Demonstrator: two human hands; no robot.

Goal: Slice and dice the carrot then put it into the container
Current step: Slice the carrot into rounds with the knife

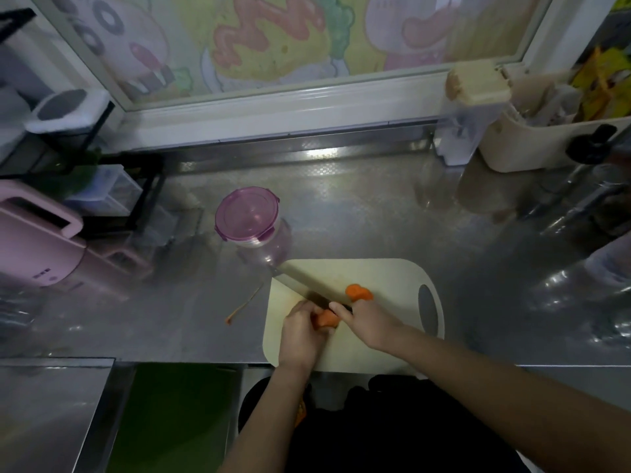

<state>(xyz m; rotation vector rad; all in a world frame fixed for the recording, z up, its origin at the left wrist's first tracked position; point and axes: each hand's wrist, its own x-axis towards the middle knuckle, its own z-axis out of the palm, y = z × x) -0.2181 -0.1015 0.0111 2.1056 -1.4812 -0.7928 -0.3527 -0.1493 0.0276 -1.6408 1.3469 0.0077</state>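
Observation:
A pale cutting board [386, 349] lies at the counter's front edge. My left hand [300, 332] grips an orange carrot piece [327, 319] on the board. My right hand [367, 322] holds the knife [300, 279] by its dark handle, and the wide blade points up and left across the carrot. A cut carrot chunk [358, 292] lies just past the blade on the board. Behind the board stands a clear round container [249, 216] with a purple clip lid on it.
A thin carrot peel [244, 304] lies on the steel counter left of the board. A pink appliance [41, 247] and a black rack [112, 186] stand at the left. A cream bin [532, 141] and glass bottles [587, 199] crowd the right.

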